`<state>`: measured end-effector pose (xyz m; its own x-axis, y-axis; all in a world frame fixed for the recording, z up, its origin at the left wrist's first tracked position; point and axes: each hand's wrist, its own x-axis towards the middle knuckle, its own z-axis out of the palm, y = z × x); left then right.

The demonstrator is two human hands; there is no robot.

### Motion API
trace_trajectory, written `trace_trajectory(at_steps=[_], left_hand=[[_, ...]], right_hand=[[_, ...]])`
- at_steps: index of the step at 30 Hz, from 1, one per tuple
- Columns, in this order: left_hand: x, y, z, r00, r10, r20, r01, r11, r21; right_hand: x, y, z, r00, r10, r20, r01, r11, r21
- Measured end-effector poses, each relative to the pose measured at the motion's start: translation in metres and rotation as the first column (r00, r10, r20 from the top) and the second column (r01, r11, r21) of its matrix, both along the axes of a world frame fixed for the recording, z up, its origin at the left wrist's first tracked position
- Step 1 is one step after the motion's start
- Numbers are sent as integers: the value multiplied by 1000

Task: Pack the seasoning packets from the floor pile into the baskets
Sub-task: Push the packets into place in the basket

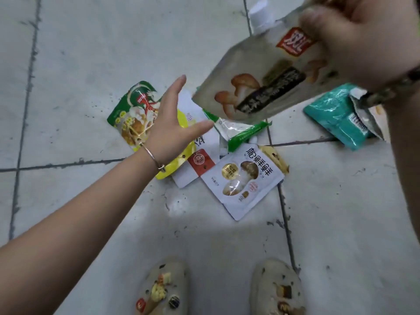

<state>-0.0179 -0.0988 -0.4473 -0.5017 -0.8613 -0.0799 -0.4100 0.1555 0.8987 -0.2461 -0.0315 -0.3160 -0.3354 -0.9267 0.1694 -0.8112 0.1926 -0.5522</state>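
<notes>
Packets: I'm counting seven in the floor pile [204, 142]; right hand [361, 39] is gripping one spouted mushroom pouch [254, 73], left hand [172, 126] is hovering with fingers spread.

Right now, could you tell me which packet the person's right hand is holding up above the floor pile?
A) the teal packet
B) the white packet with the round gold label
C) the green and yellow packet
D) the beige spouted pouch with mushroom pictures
D: the right hand grips the beige spouted mushroom pouch in the air, while the other packets lie on the tiled floor.
</notes>
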Motion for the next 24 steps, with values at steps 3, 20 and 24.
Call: trace_trajectory(at_steps=[3,20,24], left_hand=[[-3,8,17,992,-119,-43,123,989,81],[41,16,-25,891,417,179,-444,719,535],[41,15,-32,885,427,186,-452,687,569]], right_hand=[[6,-3,11,995,102,19,-103,992,73],[5,-38,-169,968,-239,76,121,711,693],[10,-46,-184,956,-293,-13,228,714,662]])
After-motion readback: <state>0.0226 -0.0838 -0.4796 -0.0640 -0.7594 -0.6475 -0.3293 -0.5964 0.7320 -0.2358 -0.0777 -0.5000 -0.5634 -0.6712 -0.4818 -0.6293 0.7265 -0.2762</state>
